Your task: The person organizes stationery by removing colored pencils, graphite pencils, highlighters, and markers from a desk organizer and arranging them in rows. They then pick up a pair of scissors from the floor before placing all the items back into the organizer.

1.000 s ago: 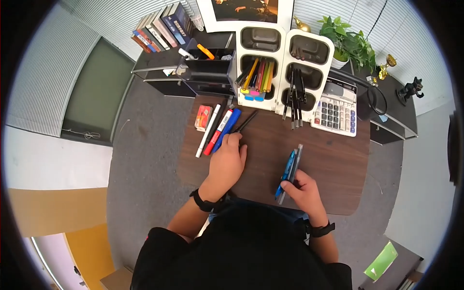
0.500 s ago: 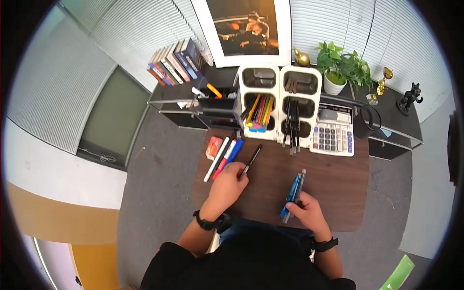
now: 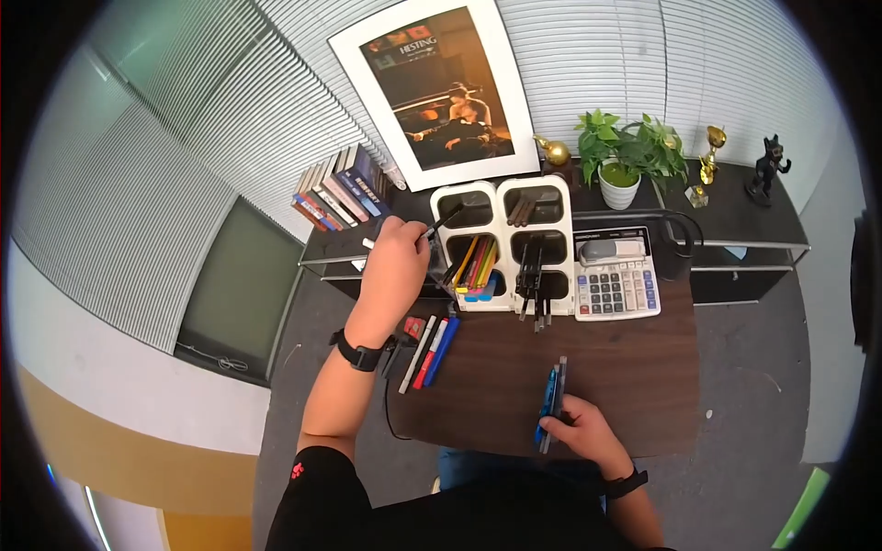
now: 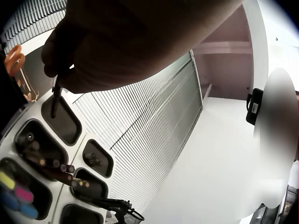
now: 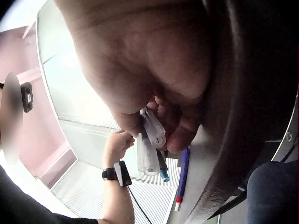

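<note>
My left hand point(image 3: 395, 266) pinches a black pen point(image 3: 446, 221), whose tip is over the upper-left compartment of the white organizer point(image 3: 509, 266). In the left wrist view the pen point(image 4: 55, 100) points down at that dark compartment. My right hand point(image 3: 590, 432) holds a blue pen point(image 3: 548, 397) and clear-barreled pens point(image 3: 561, 386) above the front of the table. The right wrist view shows the clear pen ends point(image 5: 148, 161) beside a blue tip point(image 5: 164, 174) under the curled fingers. Colored pencils point(image 3: 480, 264) and black pens point(image 3: 530, 271) stand in other compartments.
White, red and blue markers point(image 3: 443, 352) lie at the table's left, by a red box point(image 3: 414, 327). A calculator point(image 3: 617, 286) sits right of the organizer. Behind are a potted plant point(image 3: 619, 185), books point(image 3: 342, 195) and a framed picture point(image 3: 450, 101).
My left hand has lifted the black pen from the table, up and forward to the organizer. My right hand still holds its pens near the table's front. The head view has tilted upward.
</note>
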